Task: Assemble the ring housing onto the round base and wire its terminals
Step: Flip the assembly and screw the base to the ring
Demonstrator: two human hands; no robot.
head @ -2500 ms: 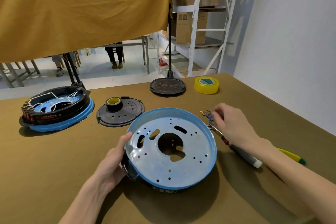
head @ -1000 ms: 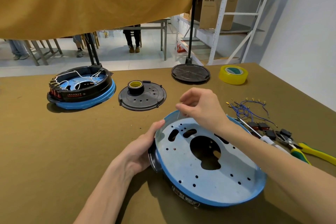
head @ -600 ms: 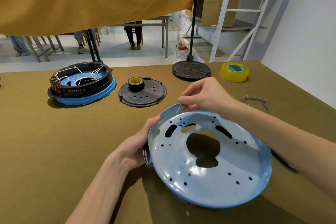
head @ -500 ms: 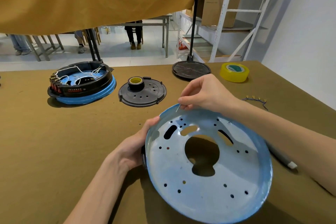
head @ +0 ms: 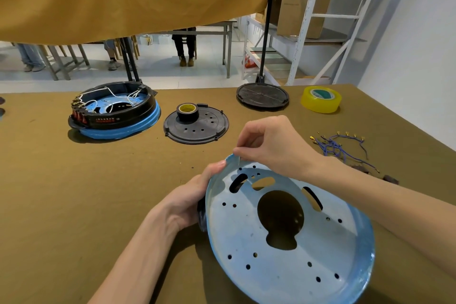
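The round base (head: pixel 283 229) is at the near edge of the tabletop (head: pixel 74 192), tipped up so its inside faces the person. The left hand (head: pixel 190 200) grips its left rim, fingers curled round the edge, with something dark just under them that may be the ring housing; too little shows to be sure. The right hand (head: pixel 274 145) is at the far rim, thumb and finger pinching something tiny and pale there. It may be a screw or a bit of film; it is too small to tell. To do this step well, I think the left hand should hold the base firm so it does not wobble, and the right hand should work slowly and not let the little thing slip. The rim is thin metal, so fingers should be careful on it. Farther off, toward the right edge, lie blue wires (head: pixel 340 145) with small metal ends, ready for the wiring. Past the middle sits a black plate (head: pixel 197 128) with a small tape roll (head: pixel 187 111) on it. Toward the far left is a finished unit (head: pixel 113 111), already wired. At the far edge are a black disc (head: pixel 262 96) and yellow tape (head: pixel 320 99).
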